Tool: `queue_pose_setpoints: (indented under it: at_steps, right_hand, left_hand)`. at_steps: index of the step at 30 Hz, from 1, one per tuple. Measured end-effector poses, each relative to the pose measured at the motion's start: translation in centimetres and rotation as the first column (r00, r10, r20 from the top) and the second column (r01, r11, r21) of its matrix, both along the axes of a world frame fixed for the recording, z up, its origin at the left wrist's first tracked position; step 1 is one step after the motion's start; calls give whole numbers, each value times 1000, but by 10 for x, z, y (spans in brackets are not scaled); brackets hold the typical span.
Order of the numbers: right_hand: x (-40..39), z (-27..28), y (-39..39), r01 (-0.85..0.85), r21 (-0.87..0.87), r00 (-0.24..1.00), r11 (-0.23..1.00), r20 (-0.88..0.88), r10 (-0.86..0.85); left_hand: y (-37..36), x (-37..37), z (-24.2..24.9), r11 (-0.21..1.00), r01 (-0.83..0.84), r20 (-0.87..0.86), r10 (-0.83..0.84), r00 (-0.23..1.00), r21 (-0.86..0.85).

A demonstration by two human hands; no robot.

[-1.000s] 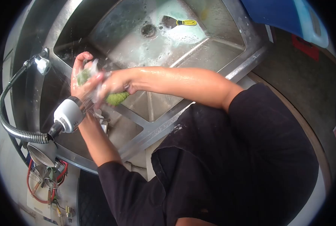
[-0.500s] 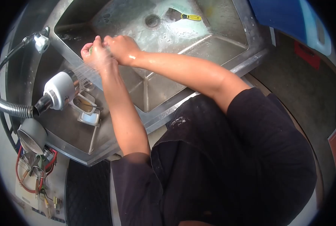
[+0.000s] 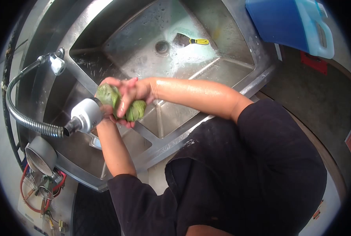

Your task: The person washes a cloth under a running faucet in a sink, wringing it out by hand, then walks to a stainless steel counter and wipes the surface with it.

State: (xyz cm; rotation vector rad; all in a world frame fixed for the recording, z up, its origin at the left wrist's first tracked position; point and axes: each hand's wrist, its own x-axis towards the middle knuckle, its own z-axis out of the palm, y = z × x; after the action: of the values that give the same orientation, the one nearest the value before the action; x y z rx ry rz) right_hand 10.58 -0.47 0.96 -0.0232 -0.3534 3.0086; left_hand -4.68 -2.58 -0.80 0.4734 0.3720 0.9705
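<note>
A wet, crumpled green cloth (image 3: 137, 110) is bunched between my two hands above the divider of the steel sink. My right hand (image 3: 131, 94) closes over the cloth from above, its fingers across the middle. Beneath it, my left hand (image 3: 109, 114) cups the cloth, partly hidden by the cloth and the white spray head (image 3: 87, 113). That spray head sits at the end of a flexible metal hose (image 3: 34, 125), right beside my left hand.
A scraper with a yellow handle (image 3: 199, 41) lies near the drain (image 3: 162, 48) in the far basin. Outside the sink are a jug of blue liquid (image 3: 279, 23), a grey pot (image 3: 41, 155) and hanging utensils (image 3: 45, 190). A small metal container (image 3: 95, 143) shows in the near basin.
Both hands have come closer to my body, and much more of the green cloth shows. Water spraying onto my hands was visible before; no spray is visible now. My view has shifted.
</note>
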Motion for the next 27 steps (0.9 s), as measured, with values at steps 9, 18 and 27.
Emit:
queue_pose_setpoints:
  at_steps: [9,18,27]
  right_hand:
    - [-23,-24,7,38,838,712,544,359,-603]
    - [-23,-51,17,-400,910,188,112,201,-962]
    - [10,-2,21,30,391,918,920,353,-180]
  left_hand:
    - [24,23,28,925,-362,-873,268,408,115]
    - [40,71,0,543,-803,-792,590,155,248]
    - [-6,15,13,922,-354,-369,279,887,-155]
